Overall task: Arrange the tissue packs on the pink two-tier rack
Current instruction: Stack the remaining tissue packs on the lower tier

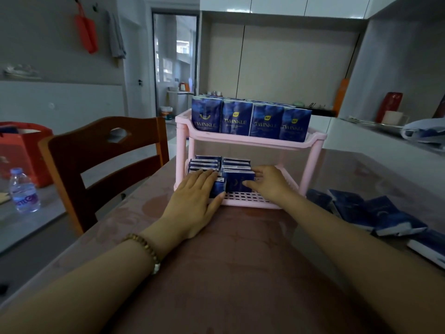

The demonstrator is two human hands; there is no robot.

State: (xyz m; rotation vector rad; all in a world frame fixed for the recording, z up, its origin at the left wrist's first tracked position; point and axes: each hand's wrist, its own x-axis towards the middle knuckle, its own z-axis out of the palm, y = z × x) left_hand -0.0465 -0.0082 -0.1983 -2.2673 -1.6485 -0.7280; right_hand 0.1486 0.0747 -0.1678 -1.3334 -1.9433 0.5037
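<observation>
At frame center, your left hand [195,198] lies flat with straight fingers against the front pack [237,182] on the pink rack [252,141]'s lower tier. Your right hand [269,184] pinches that pack's right side. Loose packs [375,213] lie on the tabletop [228,273] at right.

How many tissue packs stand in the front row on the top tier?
4 packs: far left, centre-left, centre-right, far right. More stand behind, mostly hidden.
</observation>
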